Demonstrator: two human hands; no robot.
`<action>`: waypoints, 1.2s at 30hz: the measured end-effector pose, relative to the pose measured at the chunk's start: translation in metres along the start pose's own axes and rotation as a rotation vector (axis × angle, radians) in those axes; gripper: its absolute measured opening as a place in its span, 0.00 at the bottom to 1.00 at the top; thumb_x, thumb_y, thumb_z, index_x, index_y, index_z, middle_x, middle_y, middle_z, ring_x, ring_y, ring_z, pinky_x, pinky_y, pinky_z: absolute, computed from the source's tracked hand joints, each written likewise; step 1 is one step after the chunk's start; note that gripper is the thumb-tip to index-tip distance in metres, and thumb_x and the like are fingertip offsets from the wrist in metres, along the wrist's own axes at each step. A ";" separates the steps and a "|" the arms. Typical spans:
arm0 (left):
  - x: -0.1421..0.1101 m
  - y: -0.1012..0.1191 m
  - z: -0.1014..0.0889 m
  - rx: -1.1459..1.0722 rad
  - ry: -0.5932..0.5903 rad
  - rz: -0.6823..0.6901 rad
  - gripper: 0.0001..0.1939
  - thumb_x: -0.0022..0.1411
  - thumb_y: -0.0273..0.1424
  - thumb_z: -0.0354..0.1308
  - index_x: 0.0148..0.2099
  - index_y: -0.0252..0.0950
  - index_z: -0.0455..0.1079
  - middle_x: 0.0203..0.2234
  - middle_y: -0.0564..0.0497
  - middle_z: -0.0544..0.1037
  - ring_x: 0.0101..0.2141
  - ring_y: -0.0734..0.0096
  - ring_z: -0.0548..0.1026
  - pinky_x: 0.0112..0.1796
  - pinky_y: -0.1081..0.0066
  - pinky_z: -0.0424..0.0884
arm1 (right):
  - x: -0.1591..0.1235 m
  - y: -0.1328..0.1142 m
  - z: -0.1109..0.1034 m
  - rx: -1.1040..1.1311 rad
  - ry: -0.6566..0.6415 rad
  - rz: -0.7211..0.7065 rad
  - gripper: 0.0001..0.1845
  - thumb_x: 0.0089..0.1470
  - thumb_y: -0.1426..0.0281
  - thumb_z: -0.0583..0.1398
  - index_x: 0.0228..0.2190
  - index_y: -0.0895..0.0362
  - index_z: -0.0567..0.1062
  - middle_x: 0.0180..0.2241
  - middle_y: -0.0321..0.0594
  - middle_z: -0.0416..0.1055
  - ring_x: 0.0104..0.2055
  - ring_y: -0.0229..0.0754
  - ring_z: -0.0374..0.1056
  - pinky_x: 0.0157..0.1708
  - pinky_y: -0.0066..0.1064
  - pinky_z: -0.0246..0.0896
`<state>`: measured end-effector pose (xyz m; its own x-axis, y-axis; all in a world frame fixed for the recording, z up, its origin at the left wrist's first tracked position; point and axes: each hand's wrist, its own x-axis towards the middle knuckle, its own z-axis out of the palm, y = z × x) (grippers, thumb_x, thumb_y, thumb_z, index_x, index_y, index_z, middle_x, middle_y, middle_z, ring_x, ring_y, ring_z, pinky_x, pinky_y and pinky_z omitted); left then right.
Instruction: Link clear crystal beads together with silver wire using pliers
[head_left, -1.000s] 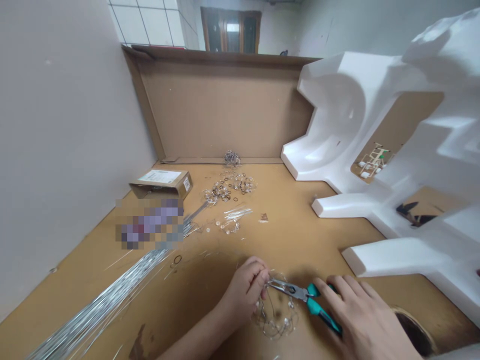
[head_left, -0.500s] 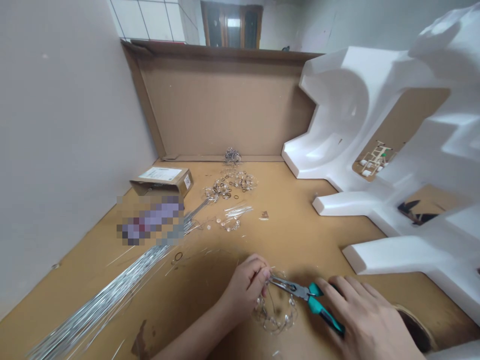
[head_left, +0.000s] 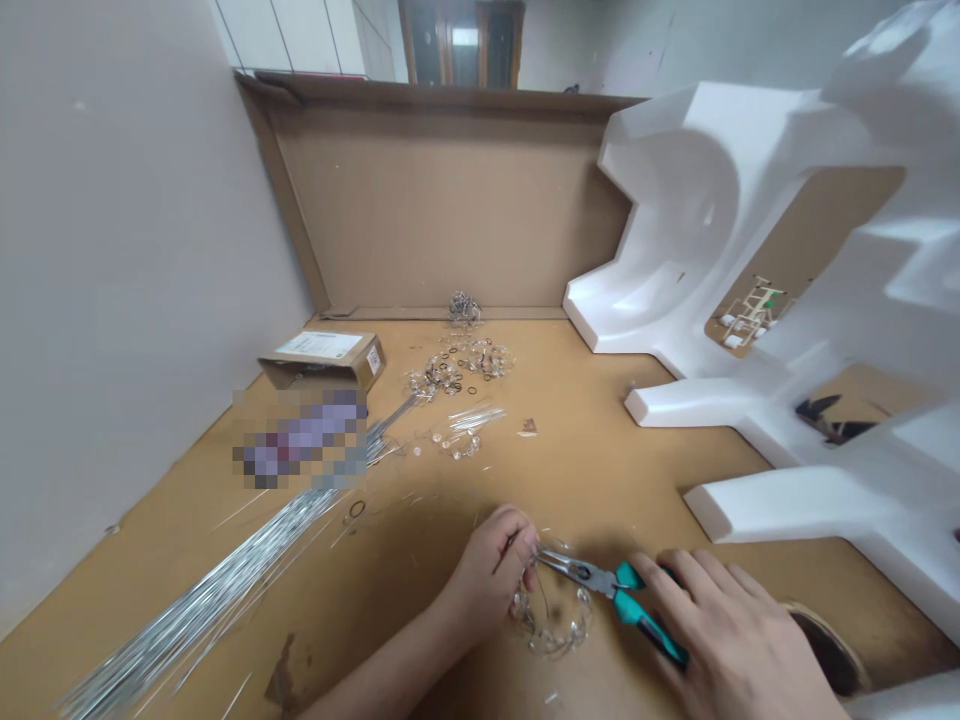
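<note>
Toward near edge of desk (head_left: 600,470), beaded wire loop (head_left: 582,632) is pinched by closed left hand (head_left: 496,565); pliers (head_left: 597,580) are gripped in half-curled right hand (head_left: 724,615). Loop best steadied close to their tips.

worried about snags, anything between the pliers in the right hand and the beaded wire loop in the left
Nothing visible: the pliers in the right hand reach to the left hand, where it pinches the beaded wire loop. Whether their tips grip wire is too small to tell.
</note>
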<state>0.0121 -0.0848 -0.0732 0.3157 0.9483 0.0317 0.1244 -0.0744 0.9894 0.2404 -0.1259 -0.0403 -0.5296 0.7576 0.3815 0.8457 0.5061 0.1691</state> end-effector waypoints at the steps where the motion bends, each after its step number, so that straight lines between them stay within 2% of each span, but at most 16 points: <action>1: 0.000 0.000 0.000 -0.016 -0.010 -0.026 0.15 0.62 0.39 0.43 0.28 0.35 0.58 0.22 0.54 0.63 0.17 0.79 0.62 0.16 0.78 0.59 | 0.000 0.000 0.001 0.004 0.003 -0.001 0.18 0.44 0.71 0.55 0.41 0.56 0.68 0.29 0.41 0.67 0.30 0.46 0.64 0.29 0.37 0.58; 4: 0.000 0.000 0.000 -0.028 -0.021 -0.060 0.15 0.62 0.39 0.43 0.28 0.35 0.58 0.23 0.55 0.63 0.15 0.82 0.59 0.14 0.79 0.56 | -0.001 0.000 0.002 0.020 0.012 -0.008 0.17 0.46 0.71 0.54 0.41 0.57 0.68 0.29 0.42 0.67 0.29 0.45 0.64 0.28 0.36 0.59; 11: -0.001 0.001 0.000 0.027 -0.011 0.007 0.14 0.63 0.36 0.43 0.27 0.35 0.59 0.24 0.54 0.64 0.17 0.80 0.60 0.16 0.78 0.57 | 0.000 0.001 -0.002 0.027 -0.025 -0.039 0.17 0.46 0.72 0.54 0.41 0.57 0.67 0.28 0.42 0.67 0.28 0.44 0.66 0.25 0.34 0.61; 17: 0.000 0.003 0.000 0.073 -0.001 0.084 0.14 0.63 0.32 0.43 0.26 0.34 0.59 0.25 0.53 0.64 0.23 0.77 0.64 0.25 0.76 0.62 | 0.001 0.000 -0.007 0.091 -0.125 0.026 0.15 0.46 0.70 0.55 0.40 0.53 0.66 0.28 0.39 0.69 0.27 0.43 0.68 0.22 0.30 0.60; 23: -0.002 0.005 0.002 0.137 0.014 0.138 0.15 0.63 0.31 0.43 0.24 0.34 0.58 0.24 0.52 0.64 0.27 0.75 0.65 0.33 0.73 0.63 | 0.003 -0.001 -0.016 0.139 -0.240 0.101 0.13 0.44 0.72 0.54 0.35 0.48 0.66 0.25 0.35 0.69 0.23 0.42 0.69 0.18 0.30 0.55; 30: -0.003 0.004 0.004 0.117 0.037 0.140 0.14 0.62 0.32 0.44 0.24 0.35 0.58 0.25 0.53 0.63 0.23 0.77 0.65 0.29 0.74 0.63 | 0.005 -0.001 -0.017 0.142 -0.300 0.128 0.13 0.42 0.73 0.54 0.34 0.49 0.68 0.26 0.36 0.69 0.24 0.44 0.69 0.17 0.31 0.55; 36: 0.007 -0.008 -0.003 0.039 0.061 0.004 0.14 0.61 0.36 0.44 0.27 0.35 0.59 0.26 0.52 0.64 0.20 0.77 0.66 0.23 0.74 0.64 | 0.006 -0.003 -0.016 0.075 -0.202 0.085 0.24 0.35 0.72 0.56 0.40 0.51 0.68 0.32 0.42 0.70 0.33 0.51 0.69 0.28 0.41 0.63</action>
<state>0.0108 -0.0771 -0.0807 0.2585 0.9649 0.0458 0.1597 -0.0894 0.9831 0.2354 -0.1295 -0.0235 -0.4649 0.8623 0.2006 0.8849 0.4601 0.0732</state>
